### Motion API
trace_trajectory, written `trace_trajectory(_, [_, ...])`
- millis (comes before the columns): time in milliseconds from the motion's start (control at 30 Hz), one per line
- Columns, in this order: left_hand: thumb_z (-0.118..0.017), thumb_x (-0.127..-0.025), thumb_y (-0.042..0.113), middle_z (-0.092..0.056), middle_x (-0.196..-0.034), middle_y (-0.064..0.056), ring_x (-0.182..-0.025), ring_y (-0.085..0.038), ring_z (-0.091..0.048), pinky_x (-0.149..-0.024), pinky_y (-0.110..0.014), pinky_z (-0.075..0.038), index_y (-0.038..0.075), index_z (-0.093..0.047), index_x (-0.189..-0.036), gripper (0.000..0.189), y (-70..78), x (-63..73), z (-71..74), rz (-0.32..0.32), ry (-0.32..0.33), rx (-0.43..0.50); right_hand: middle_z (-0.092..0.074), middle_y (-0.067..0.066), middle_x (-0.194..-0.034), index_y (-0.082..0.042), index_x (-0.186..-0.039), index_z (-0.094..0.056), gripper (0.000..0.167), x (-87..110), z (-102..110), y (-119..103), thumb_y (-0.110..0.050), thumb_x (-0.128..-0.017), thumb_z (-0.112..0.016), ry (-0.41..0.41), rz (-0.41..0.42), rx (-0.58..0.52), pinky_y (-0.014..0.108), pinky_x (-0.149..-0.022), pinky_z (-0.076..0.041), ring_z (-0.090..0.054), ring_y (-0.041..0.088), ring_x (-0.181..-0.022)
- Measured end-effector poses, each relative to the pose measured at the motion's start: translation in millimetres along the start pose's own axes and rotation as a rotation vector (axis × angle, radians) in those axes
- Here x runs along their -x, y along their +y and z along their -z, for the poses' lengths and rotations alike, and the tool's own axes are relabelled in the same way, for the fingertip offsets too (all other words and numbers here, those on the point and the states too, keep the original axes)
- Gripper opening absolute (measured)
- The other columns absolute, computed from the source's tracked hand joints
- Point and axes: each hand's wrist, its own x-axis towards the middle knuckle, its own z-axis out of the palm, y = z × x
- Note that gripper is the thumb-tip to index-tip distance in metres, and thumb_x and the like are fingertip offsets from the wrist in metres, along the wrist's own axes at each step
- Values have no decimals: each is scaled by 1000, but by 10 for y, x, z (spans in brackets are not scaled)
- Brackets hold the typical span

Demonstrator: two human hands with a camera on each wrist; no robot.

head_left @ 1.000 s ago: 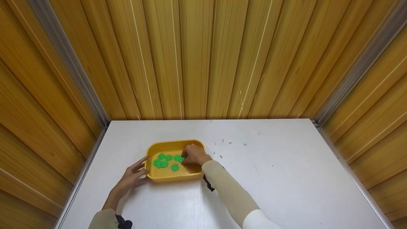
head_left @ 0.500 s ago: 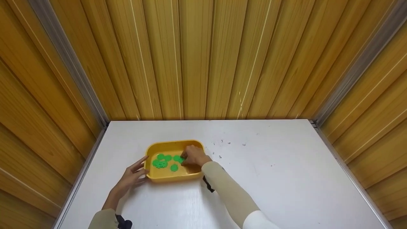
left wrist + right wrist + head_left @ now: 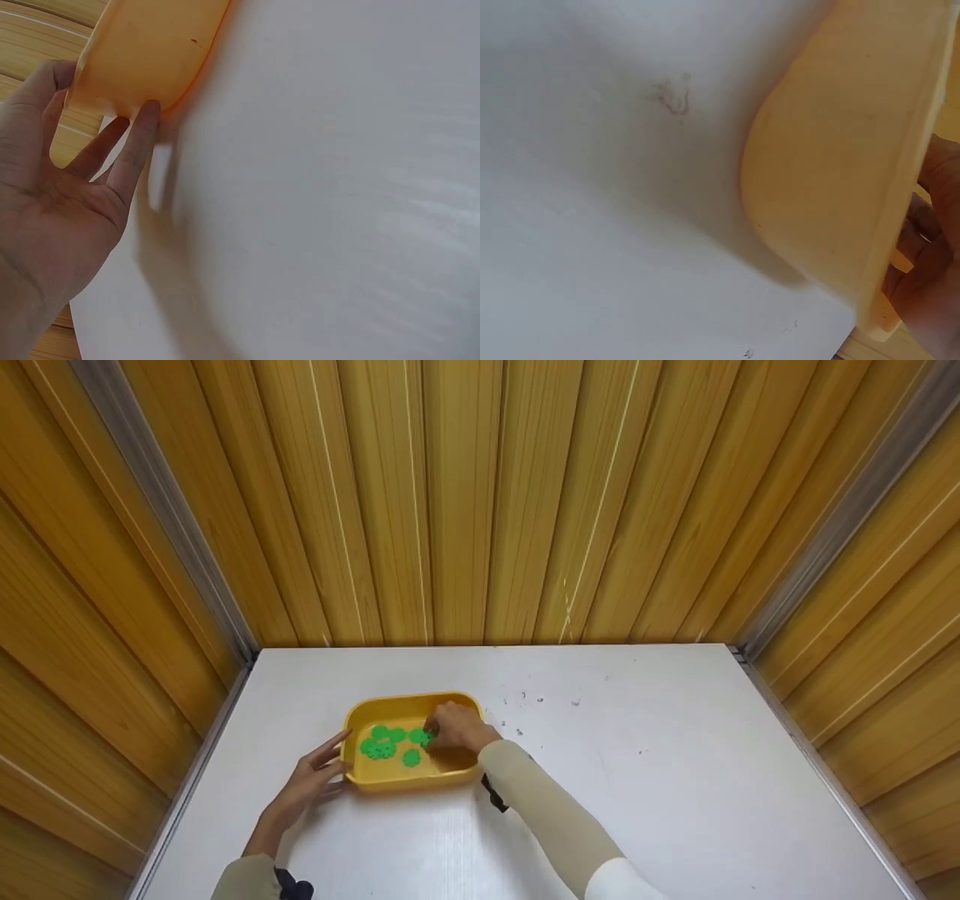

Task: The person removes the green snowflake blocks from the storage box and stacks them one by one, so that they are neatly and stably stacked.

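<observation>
A yellow tray [image 3: 390,784] stands on the white table, with several flat green scalloped discs [image 3: 379,748] spread inside it. My left hand [image 3: 304,784] holds the tray's left end; in the left wrist view one finger hooks at the rim while other fingertips lie against the outer wall [image 3: 150,52]. My right hand [image 3: 457,727] reaches over the right side into the tray. Its bent fingers and thumb pinch a green disc [image 3: 426,738] near the tray's right half, partly covered by the fingertips. In the right wrist view the tray wall [image 3: 832,165] hides much of that hand [image 3: 930,262].
Wood-patterned panels [image 3: 457,502] close off the back and both sides of the table [image 3: 637,810]. Small dark marks [image 3: 540,700] dot the tabletop right of the tray. A lone green disc [image 3: 411,757] lies near the tray's front middle.
My right fingertips shift very slightly at the green disc on the right side of the tray. The left hand and the tray keep their places.
</observation>
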Motion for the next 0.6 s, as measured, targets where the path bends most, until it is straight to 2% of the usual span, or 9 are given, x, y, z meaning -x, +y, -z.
trace_trajectory(167, [-64, -98, 14, -30, -163, -27, -140, -42, -50, -106, -47, -59, 22, -37, -160, 68, 0, -8, 34, -19, -29, 14, -78, 5, -114, -8, -119, -77, 32, 13, 112, -15, -23, -90, -80, 40, 77, -38, 30, -91, -64, -73, 19, -104])
trace_trajectory(267, [-64, -98, 15, -28, -164, -26, -141, -42, -48, -106, -47, -59, 23, -37, -160, 68, 4, -12, 72, -20, -25, 25, -77, 4, -117, -9, -119, -76, 30, 14, 191, -13, -21, -91, -79, 51, 110, -64, 28, -89, -64, -72, 17, -101])
trace_trajectory(467, [-64, -99, 16, -26, -166, -26, -144, -43, -45, -110, -48, -55, 23, -34, -161, 69, -8, -14, 131, -4, -15, 26, -73, 4, -118, -12, -122, -75, 30, 63, 361, 49, -22, -94, -76, 56, 131, -63, 20, -79, -59, -67, 14, -94])
trace_trajectory(600, [-63, -99, 16, -24, -166, -26, -146, -44, -41, -113, -48, -53, 23, -33, -161, 69, -3, -27, 149, -5, -24, 27, -71, 10, -114, -7, -123, -74, 33, 137, 445, 155, -22, -94, -75, 78, 163, -103, 22, -79, -61, -68, 18, -94])
